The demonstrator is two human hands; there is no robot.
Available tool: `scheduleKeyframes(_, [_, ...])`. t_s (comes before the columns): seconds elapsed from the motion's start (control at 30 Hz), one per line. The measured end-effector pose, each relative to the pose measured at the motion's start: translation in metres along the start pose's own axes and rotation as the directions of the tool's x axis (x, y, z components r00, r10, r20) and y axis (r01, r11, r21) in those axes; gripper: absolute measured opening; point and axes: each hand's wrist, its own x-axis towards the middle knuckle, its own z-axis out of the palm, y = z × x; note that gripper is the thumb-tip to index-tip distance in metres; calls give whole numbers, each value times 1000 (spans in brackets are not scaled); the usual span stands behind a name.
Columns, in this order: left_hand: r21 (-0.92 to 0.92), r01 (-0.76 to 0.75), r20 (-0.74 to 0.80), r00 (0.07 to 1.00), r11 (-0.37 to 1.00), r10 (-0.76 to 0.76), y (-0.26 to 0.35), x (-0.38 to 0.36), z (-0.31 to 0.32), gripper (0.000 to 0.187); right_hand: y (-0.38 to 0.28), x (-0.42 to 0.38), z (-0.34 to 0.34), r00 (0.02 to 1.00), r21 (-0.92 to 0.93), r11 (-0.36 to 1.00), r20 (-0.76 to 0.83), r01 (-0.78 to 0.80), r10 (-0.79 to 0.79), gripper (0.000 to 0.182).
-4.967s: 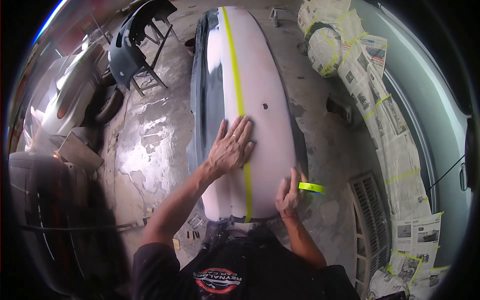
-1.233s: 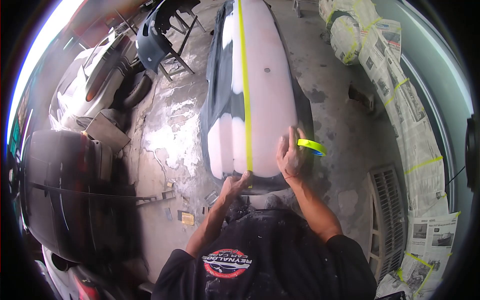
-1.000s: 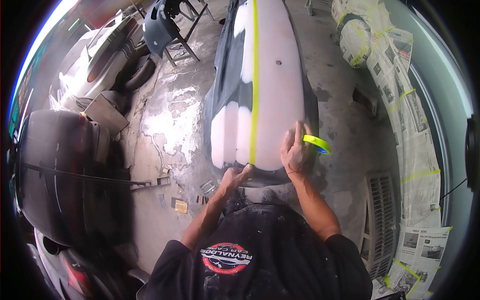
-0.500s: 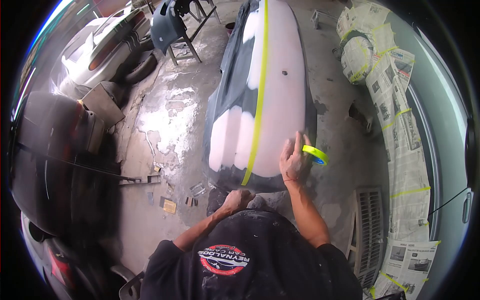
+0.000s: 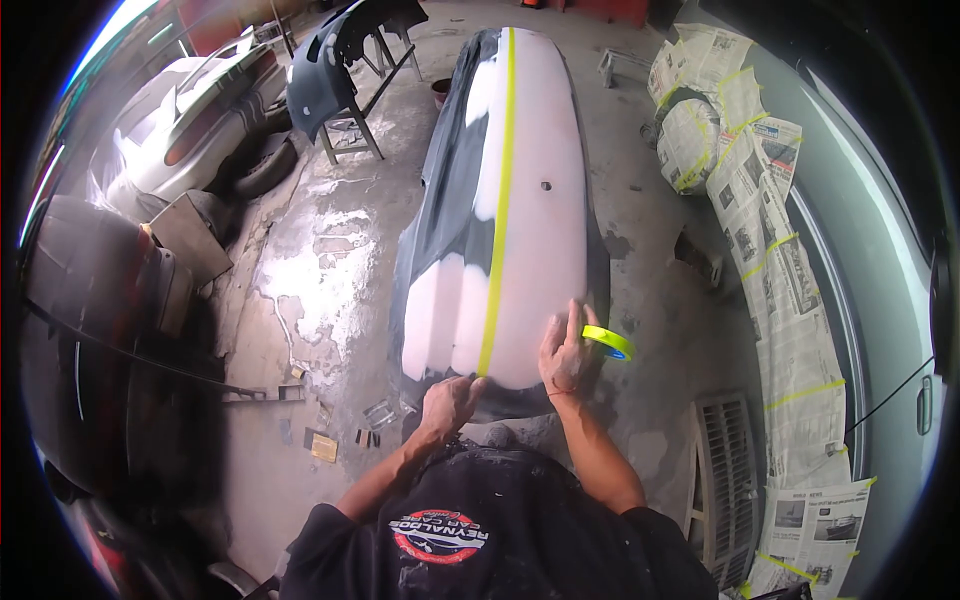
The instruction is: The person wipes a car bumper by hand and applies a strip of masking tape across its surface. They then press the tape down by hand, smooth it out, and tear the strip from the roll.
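Observation:
A long car bumper (image 5: pixel 545 260), patched in pale pink-white and dark grey, stretches away in front of me. Down its length runs a straight strip of yellow-green masking tape (image 5: pixel 503 200). My left hand (image 5: pixel 450 408) is closed at the near end of this strip, thumb and fingertips right on the tape. Over the bumper's near right edge is my right hand (image 5: pixel 567 358), index finger stretched forward. A roll of yellow-green masking tape (image 5: pixel 620 350) hangs at its outer side, hooked on the fingers.
Newspaper (image 5: pixel 780 290) taped over a car's side lines the right. A slatted grille (image 5: pixel 725 470) stands nearby. Behind at left, another bumper (image 5: pixel 325 85) rests on a stand. Car parts (image 5: pixel 95 300) crowd the left, and small sanding scraps (image 5: pixel 322 447) lie on the floor.
My left hand has moved up from near my body to the strip's near end. The bumper appears lower and further left in view. The right hand still carries the roll.

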Motion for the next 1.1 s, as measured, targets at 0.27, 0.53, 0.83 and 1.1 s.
scheduleKeyframes(0.27, [-111,266,86,962,957,-258,12,7,-15,59,-1,0,0,1000,-6,1000,-4,18,-18,43])
scheduleKeyframes(0.53, [83,173,84,980,981,-180,5,11,-10,56,1,-1,2,1000,-25,1000,9,-8,9,42])
scheduleKeyframes(0.83, [-63,179,288,945,982,-154,-41,-37,30,29,3,-2,4,999,-3,999,9,43,-43,40])
scheduleKeyframes(1.1, [-103,126,267,959,987,-95,-38,-44,29,28,8,-6,9,999,7,999,12,38,-38,41])
